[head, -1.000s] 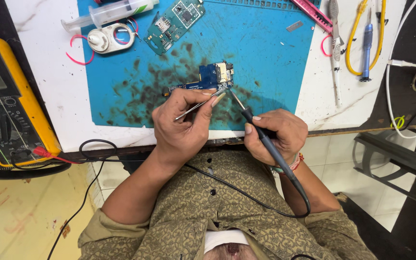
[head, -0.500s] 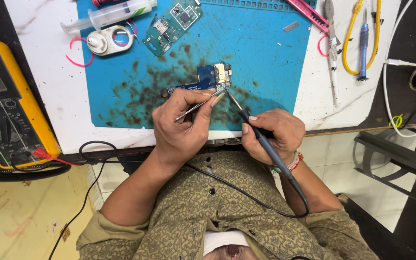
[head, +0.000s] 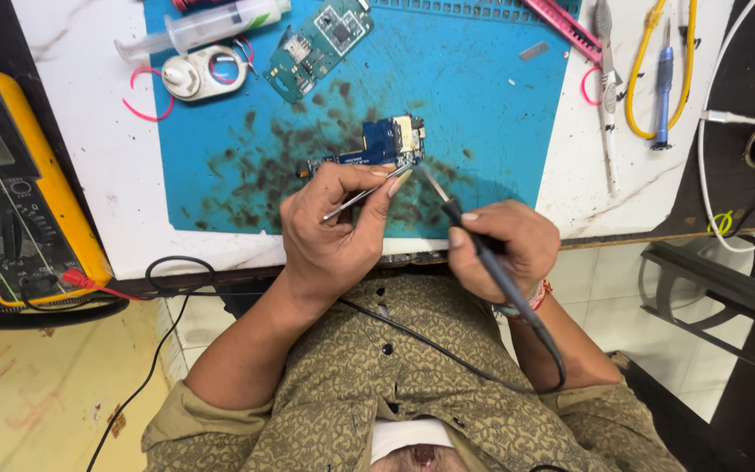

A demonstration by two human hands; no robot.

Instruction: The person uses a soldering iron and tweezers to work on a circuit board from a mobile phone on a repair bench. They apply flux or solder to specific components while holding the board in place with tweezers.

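Observation:
A small blue circuit board with a metal connector lies on the stained blue work mat. My left hand grips thin metal tweezers whose tips reach the board's near edge. My right hand holds a dark soldering iron like a pen, its metal tip pointing at the board's lower right corner. The iron's black cord runs back across my lap.
A green circuit board, a syringe and a white round part lie at the mat's far left. A yellow multimeter sits left. Tweezers, a blue screwdriver and yellow cable lie right.
Both hands stay at the blue board; the view has shifted slightly and the soldering iron tip sits a touch closer to the board's corner.

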